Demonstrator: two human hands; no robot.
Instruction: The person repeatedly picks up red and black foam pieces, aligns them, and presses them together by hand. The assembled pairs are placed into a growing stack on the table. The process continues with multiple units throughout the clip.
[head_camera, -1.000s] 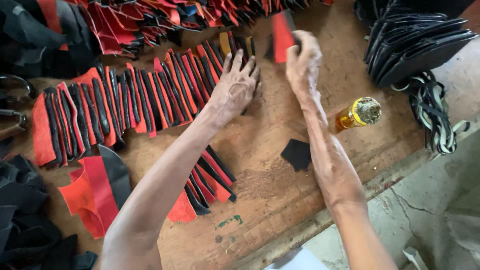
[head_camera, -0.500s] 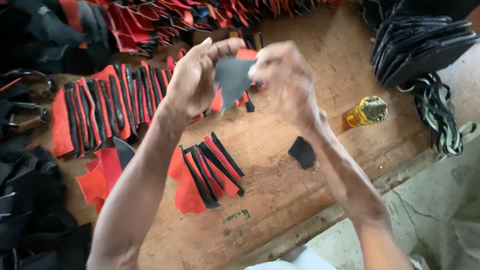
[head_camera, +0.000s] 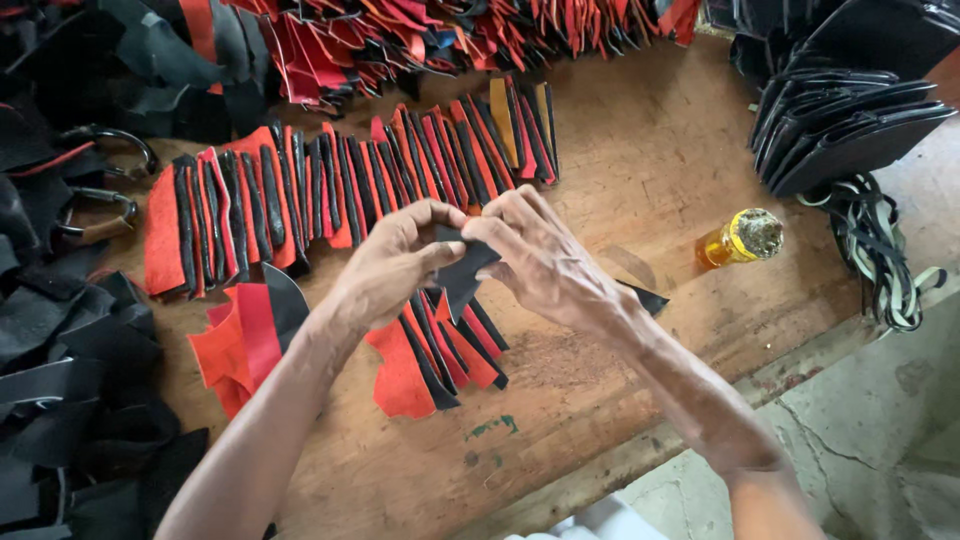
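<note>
Left hand (head_camera: 395, 262): fingers closed, black piece (head_camera: 462, 272) pinched.
Right hand (head_camera: 545, 262): fingers closed on the same piece.
Bench (head_camera: 640, 150): amber bottle (head_camera: 738, 240) near right edge.

A leather-goods workshop: a worn wooden counter (head_camera: 640, 150) bears rows of red-and-black leather strips (head_camera: 340, 190), with black cut pieces (head_camera: 850, 130) stacked at its far right corner.

One head-worn camera looks steeply down from close above at a wooden table (head_camera: 640, 170), its near edge running slantwise across the lower right; forearms enter from the bottom, with concrete floor (head_camera: 860, 440) beyond the edge
</note>
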